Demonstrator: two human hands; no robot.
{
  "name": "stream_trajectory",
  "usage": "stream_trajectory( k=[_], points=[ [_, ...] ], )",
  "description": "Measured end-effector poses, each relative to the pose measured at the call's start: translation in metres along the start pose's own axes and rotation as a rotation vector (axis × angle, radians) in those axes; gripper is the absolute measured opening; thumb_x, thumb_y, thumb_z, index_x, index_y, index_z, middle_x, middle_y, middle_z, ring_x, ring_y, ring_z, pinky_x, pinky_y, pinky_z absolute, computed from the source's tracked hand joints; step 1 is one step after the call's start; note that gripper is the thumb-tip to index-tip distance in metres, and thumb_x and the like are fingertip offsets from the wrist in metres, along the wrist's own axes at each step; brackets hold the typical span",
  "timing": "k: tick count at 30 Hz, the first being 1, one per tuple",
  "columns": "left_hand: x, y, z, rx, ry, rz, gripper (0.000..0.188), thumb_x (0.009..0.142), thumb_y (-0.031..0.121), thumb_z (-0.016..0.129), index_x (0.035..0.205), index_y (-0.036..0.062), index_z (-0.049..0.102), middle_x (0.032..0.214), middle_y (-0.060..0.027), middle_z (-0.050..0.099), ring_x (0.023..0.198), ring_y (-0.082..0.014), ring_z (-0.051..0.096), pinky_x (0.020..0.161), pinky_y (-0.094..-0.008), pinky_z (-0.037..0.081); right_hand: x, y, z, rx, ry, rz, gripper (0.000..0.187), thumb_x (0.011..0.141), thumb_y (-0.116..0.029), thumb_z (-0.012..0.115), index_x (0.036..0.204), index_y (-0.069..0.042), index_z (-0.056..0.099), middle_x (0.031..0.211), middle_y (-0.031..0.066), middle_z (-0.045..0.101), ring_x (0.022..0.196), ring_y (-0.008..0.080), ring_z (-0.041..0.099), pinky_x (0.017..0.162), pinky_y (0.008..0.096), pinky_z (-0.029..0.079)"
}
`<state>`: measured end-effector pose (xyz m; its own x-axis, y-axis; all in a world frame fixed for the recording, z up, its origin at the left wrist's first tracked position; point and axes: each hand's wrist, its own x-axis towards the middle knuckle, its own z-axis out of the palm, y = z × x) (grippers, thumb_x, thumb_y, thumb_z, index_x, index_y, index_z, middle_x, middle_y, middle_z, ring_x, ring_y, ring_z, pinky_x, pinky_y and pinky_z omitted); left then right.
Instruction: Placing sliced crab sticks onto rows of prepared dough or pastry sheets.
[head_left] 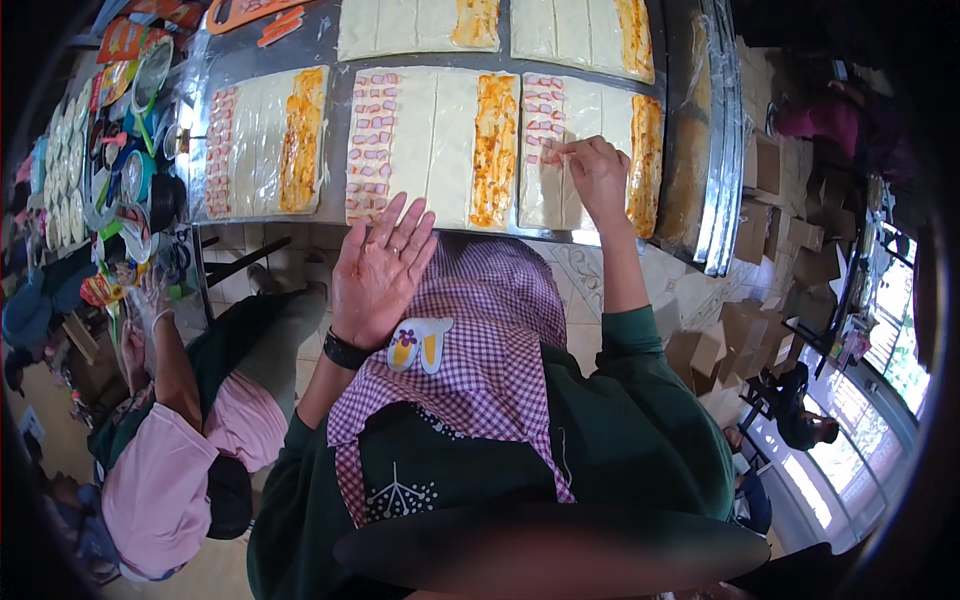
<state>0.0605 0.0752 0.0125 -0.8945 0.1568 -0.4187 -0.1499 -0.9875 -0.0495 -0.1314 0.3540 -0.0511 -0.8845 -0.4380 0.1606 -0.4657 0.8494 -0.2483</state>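
Several pale dough sheets lie on the metal table. On the front right dough sheet [580, 200], small pink ham pieces [543, 98] line the left strip and an orange-brown filling [645, 150] covers the right one. Over this sheet my right hand [600, 180] is closed in a pinch, its fingertips at a small ham piece at the lower end of the row. My left hand [382, 270] is open, palm up and fingers spread, before the near edge of the middle dough sheet [432, 150]; nothing shows in its palm. That sheet bears a full row of ham pieces and a filling strip.
A front left dough sheet [262, 150] has both toppings; two far sheets show filling only. An orange-handled tool [245, 12] lies at the far left. Metal trays [715, 150] edge the right side. A co-worker in pink [160, 490] works at the left; cardboard boxes [745, 340] stand right.
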Motion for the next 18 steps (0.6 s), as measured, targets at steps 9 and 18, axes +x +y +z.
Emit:
stream_trajectory(
  k=[9,18],
  points=[
    [0.000,0.016,-0.015,0.016,0.272,-0.204,0.029,0.101,0.030,0.042,0.083,0.0091,0.048,0.066,0.0009,0.036,0.065,-0.0107,0.040,0.056,-0.0224,0.036,-0.015,0.004,-0.019,0.141,0.075,0.184,0.020,0.076,-0.003,0.066,0.088,-0.018,0.071,0.086,-0.0005,0.057,0.086,0.0183,0.057,0.083,0.0376,0.037],
    [-0.001,0.000,-0.074,0.424,0.393,-0.467,0.039,0.103,0.035,0.034,0.073,0.0109,0.043,0.064,0.0036,0.031,0.057,-0.0083,0.029,0.051,-0.0233,0.026,-0.001,0.009,-0.013,0.108,-0.035,0.058,0.030,0.070,-0.002,0.069,0.091,-0.023,0.073,0.091,-0.0010,0.057,0.086,0.0185,0.056,0.085,0.0375,0.037]
  ],
)
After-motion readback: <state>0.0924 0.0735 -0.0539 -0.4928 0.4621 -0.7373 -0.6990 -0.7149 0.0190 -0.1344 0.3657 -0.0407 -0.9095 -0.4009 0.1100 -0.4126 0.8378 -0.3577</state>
